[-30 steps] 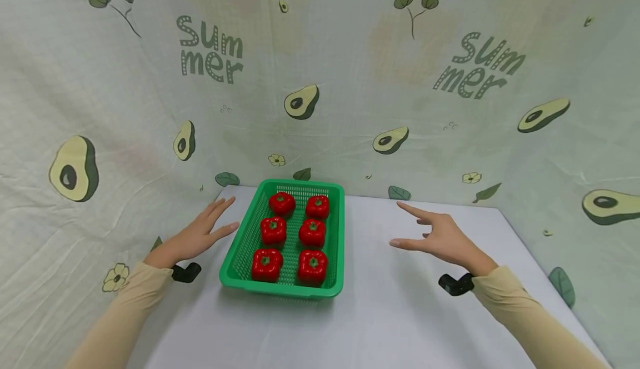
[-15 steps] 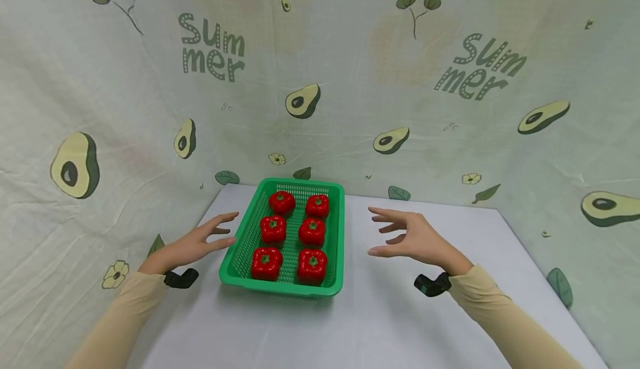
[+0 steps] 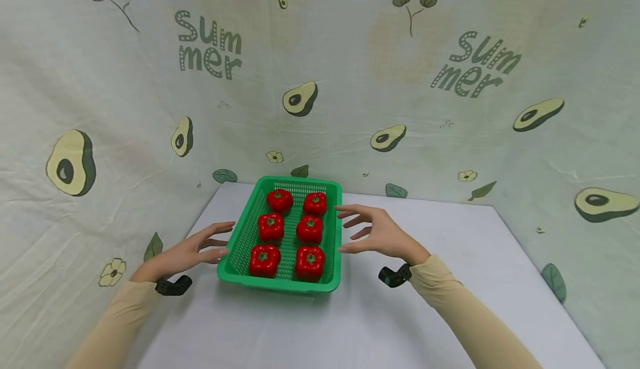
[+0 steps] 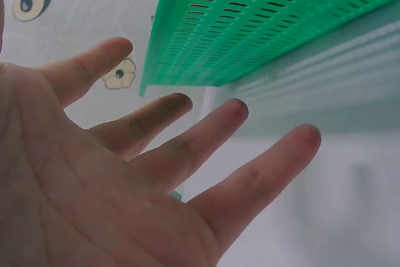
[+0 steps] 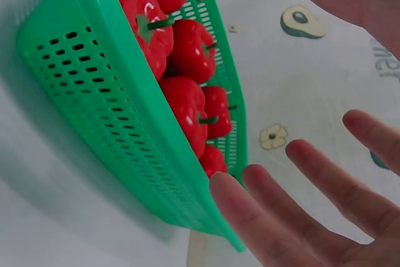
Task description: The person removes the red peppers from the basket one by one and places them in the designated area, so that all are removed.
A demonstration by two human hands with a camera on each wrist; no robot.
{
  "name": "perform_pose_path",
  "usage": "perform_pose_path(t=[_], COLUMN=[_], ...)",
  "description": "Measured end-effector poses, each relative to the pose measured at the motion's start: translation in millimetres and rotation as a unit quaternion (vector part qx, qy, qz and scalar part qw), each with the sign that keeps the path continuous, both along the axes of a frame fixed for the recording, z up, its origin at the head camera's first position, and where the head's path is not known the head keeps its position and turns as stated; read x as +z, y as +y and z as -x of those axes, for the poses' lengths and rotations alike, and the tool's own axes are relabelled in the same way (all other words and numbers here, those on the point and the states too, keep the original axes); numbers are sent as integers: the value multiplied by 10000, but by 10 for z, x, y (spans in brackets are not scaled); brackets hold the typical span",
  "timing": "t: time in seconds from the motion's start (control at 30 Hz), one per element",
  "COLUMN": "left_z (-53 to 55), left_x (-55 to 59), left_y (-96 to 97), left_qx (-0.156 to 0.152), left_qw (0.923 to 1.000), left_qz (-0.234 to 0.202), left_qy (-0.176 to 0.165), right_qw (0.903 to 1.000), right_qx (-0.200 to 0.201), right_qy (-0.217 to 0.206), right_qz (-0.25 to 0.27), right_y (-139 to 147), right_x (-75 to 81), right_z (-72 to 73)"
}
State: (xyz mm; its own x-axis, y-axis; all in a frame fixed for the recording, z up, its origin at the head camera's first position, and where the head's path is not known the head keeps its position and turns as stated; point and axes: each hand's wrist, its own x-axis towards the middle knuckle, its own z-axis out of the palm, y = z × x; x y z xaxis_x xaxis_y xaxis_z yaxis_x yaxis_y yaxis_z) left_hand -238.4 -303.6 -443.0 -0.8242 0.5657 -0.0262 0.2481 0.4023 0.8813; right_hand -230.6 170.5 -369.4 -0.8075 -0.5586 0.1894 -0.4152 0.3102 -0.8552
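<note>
A green plastic basket [image 3: 280,284] with slotted walls stands on the table, holding several red bell peppers [image 3: 309,263] with green stems, lined up in two columns. My left hand [image 3: 187,255] is beside the basket's left wall, fingers spread and the thumb near the rim. In the left wrist view the palm and fingers [image 4: 219,145] face the slotted wall with a gap between. At the right side, my right hand [image 3: 375,233] has its fingertips right at the rim, thumb and fingers apart. Nothing is held in either hand. The right wrist view shows fingers [image 5: 331,186] close to the rim.
The white tabletop [image 3: 425,313] extends in front of the basket and to its right. A pale cloth [image 3: 340,69] printed with avocados, leaves and lettering hangs behind the table and along both sides. Each wrist carries a small black device [image 3: 395,275].
My right hand has moved left, from well apart to the basket's right rim. My left hand has lowered slightly toward the near left of the basket. The basket and peppers stay put.
</note>
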Motion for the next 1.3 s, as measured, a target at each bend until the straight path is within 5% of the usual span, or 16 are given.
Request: perform_pose_path(t=[0.2, 0.57, 1.3], left_z=[21, 49, 65], left_x=[-55, -131, -253], left_y=[12, 14, -38], left_qx=[-131, -180, -425], left_qw=[9996, 9963, 9937], left_qz=[-223, -511, -765], left_qy=[-136, -666, -704], right_qw=[9992, 9963, 9846], right_qx=[371, 715, 1173], right_qy=[-118, -306, -221], right_qz=[38, -363, -1280], right_y=[-171, -328, -649], right_x=[80, -212, -240], right_z=[-23, 296, 357])
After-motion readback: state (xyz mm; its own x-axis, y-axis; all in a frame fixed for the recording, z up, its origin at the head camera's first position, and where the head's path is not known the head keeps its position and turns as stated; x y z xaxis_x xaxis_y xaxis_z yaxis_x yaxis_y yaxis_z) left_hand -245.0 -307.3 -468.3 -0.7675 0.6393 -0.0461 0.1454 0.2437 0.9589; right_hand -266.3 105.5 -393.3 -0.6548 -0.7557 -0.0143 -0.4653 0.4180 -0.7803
